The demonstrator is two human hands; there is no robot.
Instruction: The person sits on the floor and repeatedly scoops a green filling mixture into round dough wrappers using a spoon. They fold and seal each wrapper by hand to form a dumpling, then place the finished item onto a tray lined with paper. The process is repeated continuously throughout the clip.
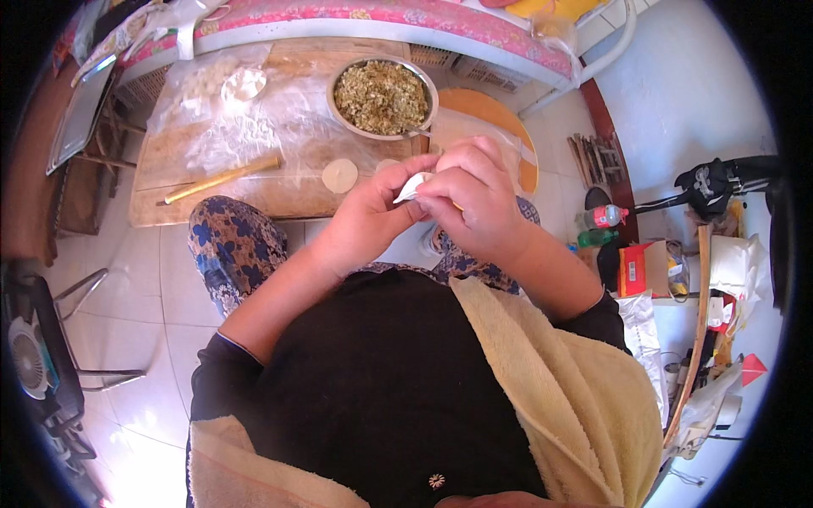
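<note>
Just on the near side of the metal bowl (373, 135), and a little to its right, a small white dough piece (411, 186) is held up off the bench (292, 201). The left hand (368, 207) cradles it from one side, its fingers closed around it; the right hand (478, 190) pinches its edge between thumb and curled fingers. The piece looks folded over, so the shaping seems well advanced, with perhaps the last of the edge left to press (the fingers hide the seam, so I cannot tell how much is sealed).

Other pieces appear to be waiting. A flat dough round (340, 176) lies nearer the person than the bowl and slightly to its left, with no filling on it; a second round (387, 165) shows partly behind the left hand. The chopped filling (381, 97) heaps high in the bowl, so judging by that, much remains. Farther to the bowl's left lie a yellow rolling pin (224, 179) and a dish of white powder (244, 85).
</note>
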